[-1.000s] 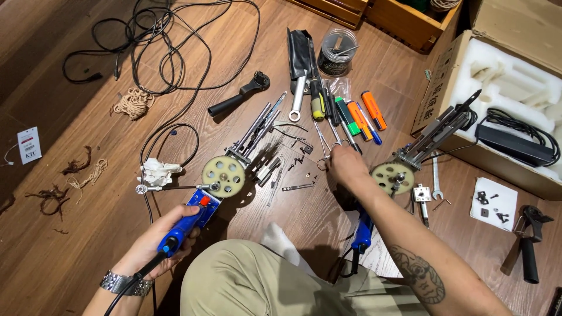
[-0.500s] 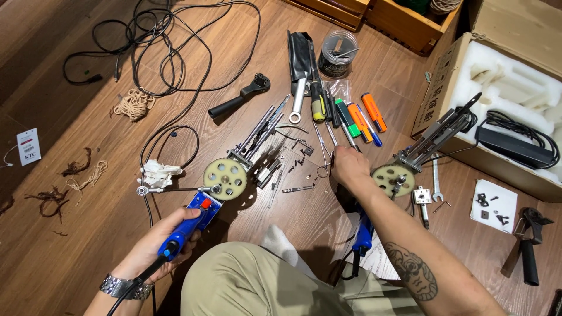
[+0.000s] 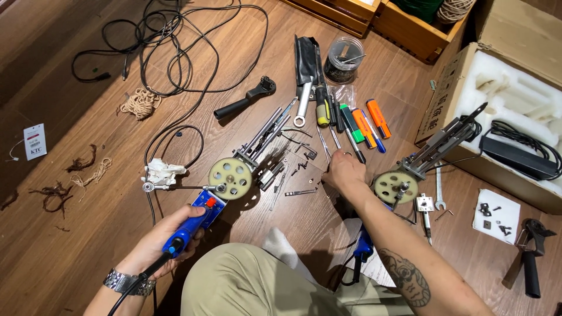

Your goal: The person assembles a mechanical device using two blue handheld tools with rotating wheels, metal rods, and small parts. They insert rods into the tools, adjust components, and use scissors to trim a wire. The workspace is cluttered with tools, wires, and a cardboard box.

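Observation:
My left hand (image 3: 165,237) grips the blue handle of a tufting gun (image 3: 225,181) that lies on the wooden floor, its cream gear wheel facing up. My right hand (image 3: 344,169) rests, fingers curled down, on the floor among small metal parts and screws (image 3: 301,169) just below a row of screwdrivers and markers (image 3: 351,120). Whether it holds a small part is hidden. A second tufting gun (image 3: 410,175) with a similar gear lies just right of my right hand.
Black cables (image 3: 170,52) loop at the upper left. A black handle (image 3: 243,102), a spanner (image 3: 303,105) and a clear jar (image 3: 342,58) lie at the top. An open cardboard box with white foam (image 3: 503,93) stands right. Another black handle (image 3: 530,257) lies at far right.
My right hand has shifted slightly among the small parts. My left hand keeps its grip on the blue handle.

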